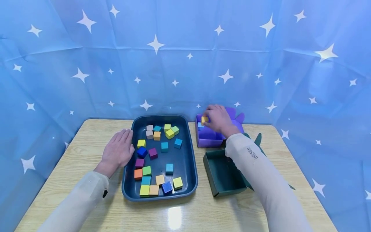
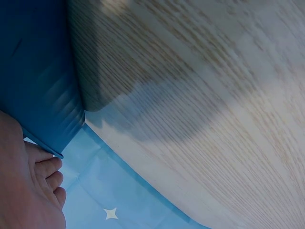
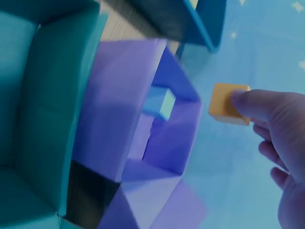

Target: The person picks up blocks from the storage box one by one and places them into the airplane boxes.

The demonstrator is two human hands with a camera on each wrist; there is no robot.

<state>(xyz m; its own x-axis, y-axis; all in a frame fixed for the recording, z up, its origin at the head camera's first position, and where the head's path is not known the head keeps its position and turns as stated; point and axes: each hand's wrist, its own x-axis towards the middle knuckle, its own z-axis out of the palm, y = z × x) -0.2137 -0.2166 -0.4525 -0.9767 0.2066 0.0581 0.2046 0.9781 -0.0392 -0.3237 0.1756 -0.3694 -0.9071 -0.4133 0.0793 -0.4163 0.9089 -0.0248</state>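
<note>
Between its thumb and fingers my right hand [image 1: 218, 119] pinches an orange cube [image 3: 224, 102], above the open purple box [image 1: 207, 142]. Inside that box lies a light blue cube [image 3: 159, 101], seen in the right wrist view. My left hand [image 1: 118, 149] rests with straight fingers against the left rim of the dark blue tray [image 1: 193, 174]. Several coloured cubes are spread in the tray, among them a magenta cube [image 1: 153, 153], a dark blue cube [image 1: 166, 188] and a yellow cube [image 1: 177, 183]. In the left wrist view the fingers are beside the tray's wall.
An open dark green box [image 1: 213, 180] stands in front of the purple one, partly hidden by my right sleeve. Everything stands on a light wooden table [image 1: 145, 216]. A blue cloth [image 1: 174, 64] with white stars hangs behind and at the sides.
</note>
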